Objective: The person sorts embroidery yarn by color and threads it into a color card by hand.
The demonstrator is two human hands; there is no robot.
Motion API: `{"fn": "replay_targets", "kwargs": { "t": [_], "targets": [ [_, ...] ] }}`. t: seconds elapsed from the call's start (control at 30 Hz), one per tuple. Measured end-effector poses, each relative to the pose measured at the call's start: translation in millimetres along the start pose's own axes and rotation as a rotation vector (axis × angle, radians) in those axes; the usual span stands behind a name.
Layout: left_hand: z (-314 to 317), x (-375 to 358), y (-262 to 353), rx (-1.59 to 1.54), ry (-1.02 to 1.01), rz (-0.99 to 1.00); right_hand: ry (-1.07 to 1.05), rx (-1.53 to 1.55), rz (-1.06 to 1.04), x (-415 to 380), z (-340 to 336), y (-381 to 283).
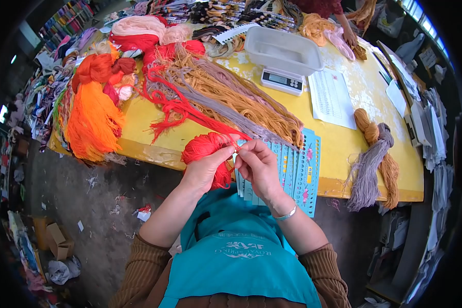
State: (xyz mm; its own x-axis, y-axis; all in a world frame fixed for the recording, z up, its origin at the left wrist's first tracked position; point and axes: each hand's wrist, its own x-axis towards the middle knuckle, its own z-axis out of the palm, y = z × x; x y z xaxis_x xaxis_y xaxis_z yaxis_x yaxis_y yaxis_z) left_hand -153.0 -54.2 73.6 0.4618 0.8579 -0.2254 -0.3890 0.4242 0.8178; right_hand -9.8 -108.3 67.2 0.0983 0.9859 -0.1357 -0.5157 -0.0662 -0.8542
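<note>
At the table's near edge, my left hand point(203, 172) is closed round a bundled red skein of yarn point(203, 148), with its thumb stretched toward the other hand. My right hand point(260, 168) pinches red yarn close to the left thumb tip; the exact strand between the fingertips is too small to make out. Long red strands point(182, 108) run from the upper left down to the fingers. Beside them lie long tan and mauve-grey strands point(241, 100). Light-blue punched cards point(311, 167) printed with flowers are partly hidden behind my right hand.
A scale point(282, 81) carries a translucent plastic tub point(284, 49), beside a printed sheet point(331, 97). Tan and grey skeins point(372, 159) hang over the right edge, orange yarn point(93, 123) over the left. Another person's hand point(350, 36) touches yarn at the far side.
</note>
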Motion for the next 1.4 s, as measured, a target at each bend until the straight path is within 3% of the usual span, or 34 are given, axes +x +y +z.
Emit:
{"fn": "replay_targets", "kwargs": {
  "t": [1.4],
  "targets": [
    [4,4,5,0.052,-0.018,0.038,0.010,-0.038,0.006,6,1,-2]
  ]
}}
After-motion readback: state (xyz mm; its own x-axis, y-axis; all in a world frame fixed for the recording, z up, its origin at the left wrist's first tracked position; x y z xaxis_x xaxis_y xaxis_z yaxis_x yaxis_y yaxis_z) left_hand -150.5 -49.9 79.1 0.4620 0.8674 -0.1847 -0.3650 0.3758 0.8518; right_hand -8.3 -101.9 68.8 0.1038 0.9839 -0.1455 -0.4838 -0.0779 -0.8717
